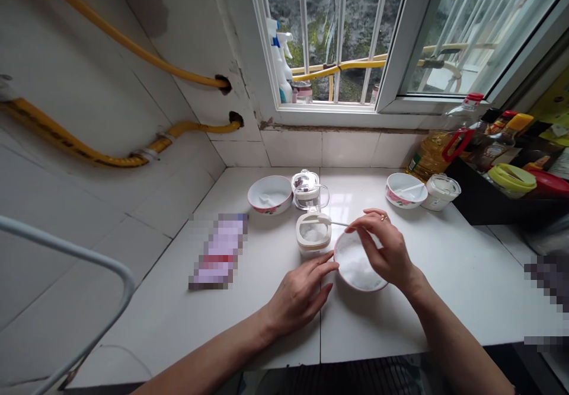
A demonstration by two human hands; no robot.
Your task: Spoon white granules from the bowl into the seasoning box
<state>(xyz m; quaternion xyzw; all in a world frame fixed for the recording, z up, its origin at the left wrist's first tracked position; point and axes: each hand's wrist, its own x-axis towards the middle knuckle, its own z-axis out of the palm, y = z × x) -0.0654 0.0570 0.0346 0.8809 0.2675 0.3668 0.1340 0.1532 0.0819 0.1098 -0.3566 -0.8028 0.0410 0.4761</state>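
My right hand [386,247] pinches the thin handle of a small white spoon [338,223], whose far end is over an open seasoning jar [313,245]. White grains show inside this jar, and its clear lid [316,198] stands flipped up at the back. Just right of the jar is a bowl [358,264] of white granules, partly hidden under my right hand. My left hand [299,294] rests in front of the jar, fingers stretched out and the fingertips at the bowl's left rim. Its thumb is apart, and nothing is gripped in it.
Behind the open jar stands another clear-lidded jar [304,180], beside a white bowl [270,196]. A blurred purple packet [219,252] lies left. Toward the right are a floral bowl [406,191] with a white spoon, a lidded jar [441,193], an oil bottle [433,149] and several condiment bottles.
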